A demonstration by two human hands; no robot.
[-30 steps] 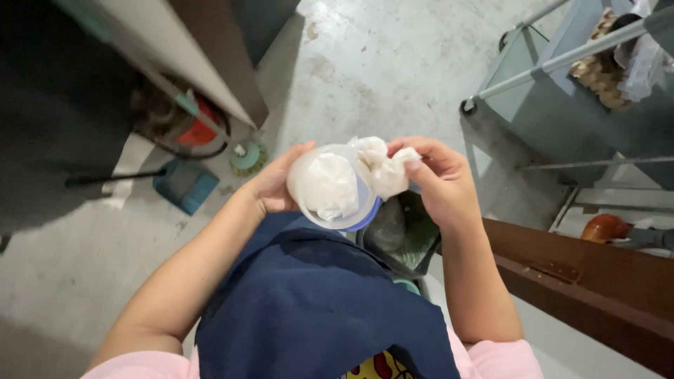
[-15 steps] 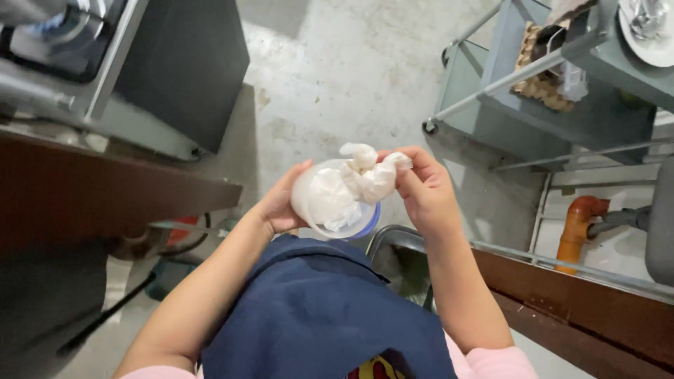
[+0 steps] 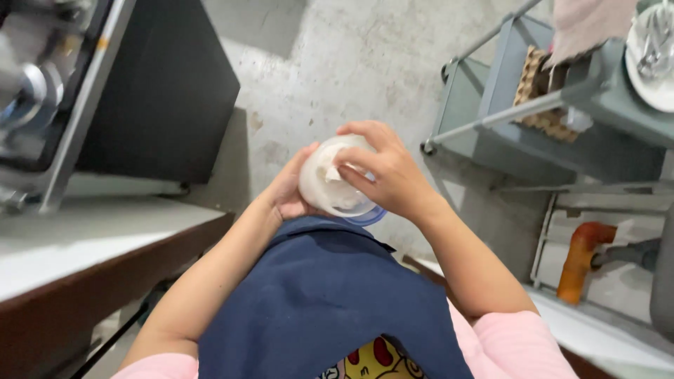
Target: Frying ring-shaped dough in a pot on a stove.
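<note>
My left hand point(image 3: 286, 191) grips the side of a clear plastic cup point(image 3: 330, 184) with a blue rim, held at chest height over my navy apron point(image 3: 330, 309). My right hand point(image 3: 382, 172) covers the cup's mouth, fingers pressing a white crumpled cloth or tissue point(image 3: 328, 175) down inside it. Most of the white wad is hidden by the right hand and the cup wall.
A white counter with a brown edge point(image 3: 84, 245) runs along the left, under a dark appliance point(image 3: 154, 91). A grey wheeled cart point(image 3: 533, 105) holding an egg tray and a plate stands at the right. An orange pipe point(image 3: 579, 260) is lower right. Concrete floor point(image 3: 337, 63) lies beyond.
The white wad, earlier held beside the cup's rim by my right hand, is now pushed inside the cup with the hand over the opening. The view has swung toward the counter.
</note>
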